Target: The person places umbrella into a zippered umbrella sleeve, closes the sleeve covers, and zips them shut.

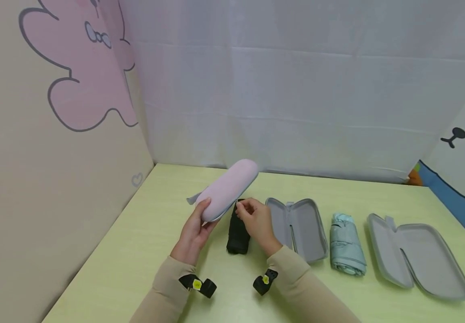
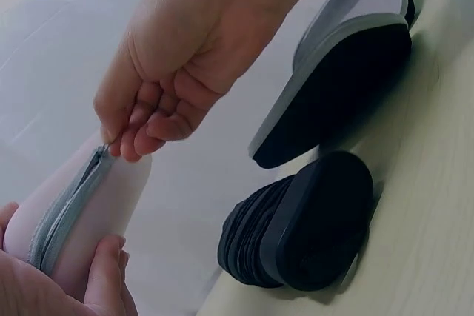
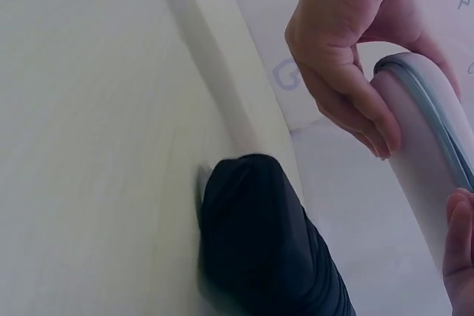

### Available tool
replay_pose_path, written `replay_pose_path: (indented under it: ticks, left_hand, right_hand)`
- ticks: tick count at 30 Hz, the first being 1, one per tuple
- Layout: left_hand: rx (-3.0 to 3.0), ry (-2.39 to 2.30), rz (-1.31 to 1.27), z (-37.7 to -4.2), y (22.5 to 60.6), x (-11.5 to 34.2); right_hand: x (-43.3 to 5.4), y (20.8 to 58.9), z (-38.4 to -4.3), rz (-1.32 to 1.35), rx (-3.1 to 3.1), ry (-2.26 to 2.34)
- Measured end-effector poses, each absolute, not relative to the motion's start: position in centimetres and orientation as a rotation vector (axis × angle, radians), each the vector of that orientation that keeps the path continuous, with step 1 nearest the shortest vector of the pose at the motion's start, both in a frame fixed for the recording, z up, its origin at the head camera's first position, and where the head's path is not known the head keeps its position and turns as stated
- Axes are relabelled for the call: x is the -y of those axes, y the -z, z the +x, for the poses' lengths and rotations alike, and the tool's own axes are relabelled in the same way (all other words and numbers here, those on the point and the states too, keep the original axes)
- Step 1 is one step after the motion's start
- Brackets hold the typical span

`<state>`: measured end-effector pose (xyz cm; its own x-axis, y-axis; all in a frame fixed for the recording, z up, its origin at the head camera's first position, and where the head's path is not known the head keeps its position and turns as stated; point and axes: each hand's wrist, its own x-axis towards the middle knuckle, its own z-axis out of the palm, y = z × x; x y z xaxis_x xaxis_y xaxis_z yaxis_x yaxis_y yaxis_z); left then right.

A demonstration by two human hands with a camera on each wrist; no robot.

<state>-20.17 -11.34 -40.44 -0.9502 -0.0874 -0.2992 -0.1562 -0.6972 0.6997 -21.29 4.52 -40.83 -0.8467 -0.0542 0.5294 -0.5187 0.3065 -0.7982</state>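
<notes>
Raised over the table, a pink oblong zip case lies in my left hand, thumb on its side and fingers beneath. My right hand pinches the zipper pull at the case's edge, its other fingers curled. A grey zipper runs along the case in the left wrist view, its tape edges slightly parted near the pull. From the far side of the case sticks out a grey tab. Under the hands, a black folded umbrella rests on the table, its upper end partly hidden.
An unfolded grey-lined case lies just right of the black umbrella. Further right come a light-blue folded umbrella and a second unfolded grey-lined case. Walls border the pale yellow table at left and back.
</notes>
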Motion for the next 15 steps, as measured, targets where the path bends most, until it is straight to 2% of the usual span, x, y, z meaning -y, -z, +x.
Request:
replay_pose_path:
  ticks: [11, 15]
  left_hand:
    - [-1.102, -2.893, -0.561, -20.4, 40.2, 10.5]
    - [-1.073, -2.883, -0.503, -20.2, 40.2, 10.5]
  right_hand:
    - [-3.5, 41.2, -20.5, 0.603, 2.151, -1.517]
    - [-3.5, 39.8, -19.7, 0.548, 2.149, -1.624]
